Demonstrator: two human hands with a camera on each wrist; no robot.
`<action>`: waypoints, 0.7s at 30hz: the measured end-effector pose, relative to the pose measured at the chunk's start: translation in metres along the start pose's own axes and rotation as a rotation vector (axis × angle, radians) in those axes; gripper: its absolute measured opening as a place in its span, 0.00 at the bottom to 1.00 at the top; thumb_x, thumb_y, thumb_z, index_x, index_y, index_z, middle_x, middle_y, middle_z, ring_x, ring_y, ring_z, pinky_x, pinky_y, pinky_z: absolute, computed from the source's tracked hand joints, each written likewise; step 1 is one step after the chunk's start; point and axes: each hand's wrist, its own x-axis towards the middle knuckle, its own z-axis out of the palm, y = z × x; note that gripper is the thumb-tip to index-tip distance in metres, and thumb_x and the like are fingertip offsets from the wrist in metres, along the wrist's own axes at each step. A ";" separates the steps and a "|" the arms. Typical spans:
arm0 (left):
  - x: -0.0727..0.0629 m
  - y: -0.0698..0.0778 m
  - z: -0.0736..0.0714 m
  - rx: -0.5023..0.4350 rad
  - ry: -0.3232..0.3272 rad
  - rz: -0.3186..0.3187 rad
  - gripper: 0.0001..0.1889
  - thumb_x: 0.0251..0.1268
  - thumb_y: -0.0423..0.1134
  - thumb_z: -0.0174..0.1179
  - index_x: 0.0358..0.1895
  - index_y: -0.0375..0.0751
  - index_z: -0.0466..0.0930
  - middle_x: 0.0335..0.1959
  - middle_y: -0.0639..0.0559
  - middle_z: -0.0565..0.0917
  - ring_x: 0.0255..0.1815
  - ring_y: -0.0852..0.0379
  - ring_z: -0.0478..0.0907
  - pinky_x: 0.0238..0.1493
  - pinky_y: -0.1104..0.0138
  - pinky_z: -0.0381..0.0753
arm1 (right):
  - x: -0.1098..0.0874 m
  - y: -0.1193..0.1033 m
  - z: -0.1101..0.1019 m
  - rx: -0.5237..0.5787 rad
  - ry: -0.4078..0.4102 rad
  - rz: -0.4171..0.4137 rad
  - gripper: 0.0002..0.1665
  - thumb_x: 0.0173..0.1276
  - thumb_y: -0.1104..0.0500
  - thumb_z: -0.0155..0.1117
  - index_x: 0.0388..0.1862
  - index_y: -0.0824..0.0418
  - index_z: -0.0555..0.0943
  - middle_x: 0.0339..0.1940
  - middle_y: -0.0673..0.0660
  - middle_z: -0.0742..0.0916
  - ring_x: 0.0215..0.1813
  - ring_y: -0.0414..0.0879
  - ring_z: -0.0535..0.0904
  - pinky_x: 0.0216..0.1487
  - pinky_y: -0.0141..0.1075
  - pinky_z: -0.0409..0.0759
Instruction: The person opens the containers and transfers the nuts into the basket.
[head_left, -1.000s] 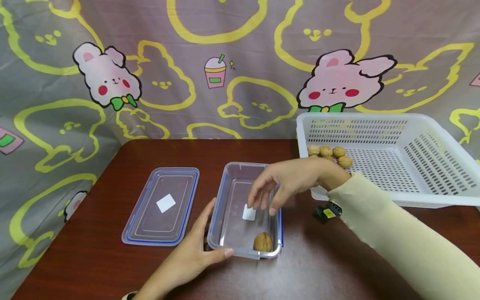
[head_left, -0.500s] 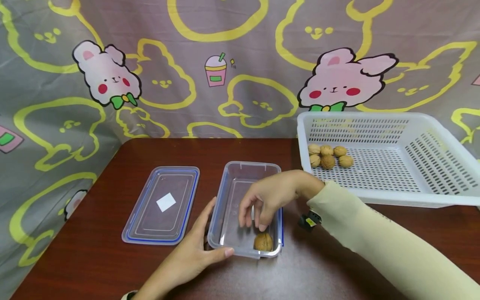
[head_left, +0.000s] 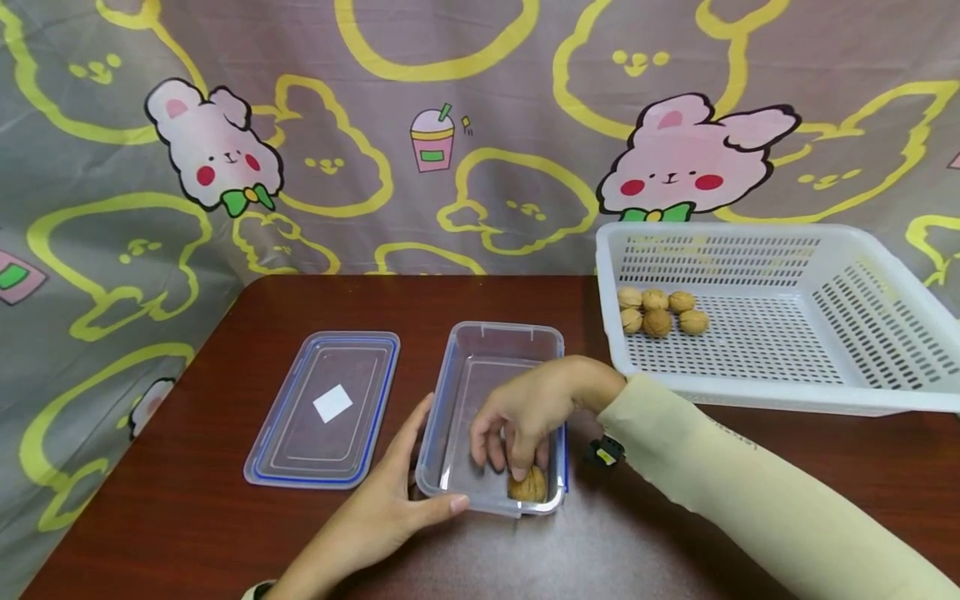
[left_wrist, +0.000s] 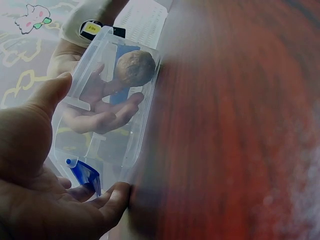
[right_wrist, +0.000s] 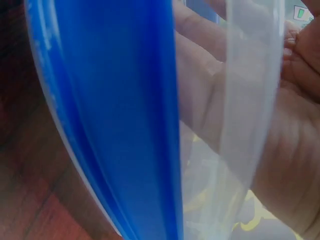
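Observation:
A clear plastic food container [head_left: 465, 400] with blue clips stands on the table, and a walnut [head_left: 529, 487] lies in its near right corner. My left hand [head_left: 390, 504] holds the container at its near left corner, thumb on the near rim and fingers along the left side. My right hand [head_left: 528, 408] reaches down inside with bent fingers, its thumb tip right at the walnut. Through the clear wall, the left wrist view shows the walnut [left_wrist: 136, 68] beside the right hand's fingers [left_wrist: 112, 120]. A blue clip [right_wrist: 115, 120] fills much of the right wrist view.
The container's lid [head_left: 322, 442], with a blue seal and a white square label, lies flat to the left. A white slotted basket [head_left: 757, 387] stands at the right with several walnuts [head_left: 657, 323] at its left end. A patterned cloth [head_left: 360, 192] hangs behind the table.
My right hand has moved down and towards me inside the container, from above its middle to the walnut. The left hand has stayed in place on the container.

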 end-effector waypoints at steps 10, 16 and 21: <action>0.000 0.000 0.000 0.001 0.002 0.004 0.62 0.59 0.50 0.78 0.87 0.62 0.39 0.83 0.42 0.58 0.70 0.47 0.73 0.67 0.57 0.74 | 0.006 0.003 0.001 0.011 -0.051 -0.043 0.23 0.62 0.76 0.69 0.56 0.67 0.81 0.44 0.53 0.86 0.42 0.41 0.86 0.45 0.37 0.88; -0.001 0.000 0.000 0.002 0.013 0.003 0.62 0.58 0.52 0.78 0.87 0.61 0.39 0.84 0.42 0.56 0.74 0.45 0.70 0.72 0.46 0.68 | 0.009 0.005 0.000 -0.060 -0.058 -0.088 0.23 0.61 0.75 0.70 0.55 0.67 0.81 0.46 0.51 0.87 0.47 0.38 0.85 0.51 0.31 0.84; 0.000 0.000 0.001 -0.005 0.011 0.003 0.62 0.58 0.51 0.78 0.87 0.61 0.39 0.84 0.42 0.56 0.73 0.45 0.70 0.72 0.47 0.69 | 0.010 0.005 0.000 -0.054 -0.054 -0.088 0.22 0.61 0.75 0.71 0.55 0.67 0.82 0.45 0.52 0.88 0.47 0.38 0.85 0.53 0.31 0.84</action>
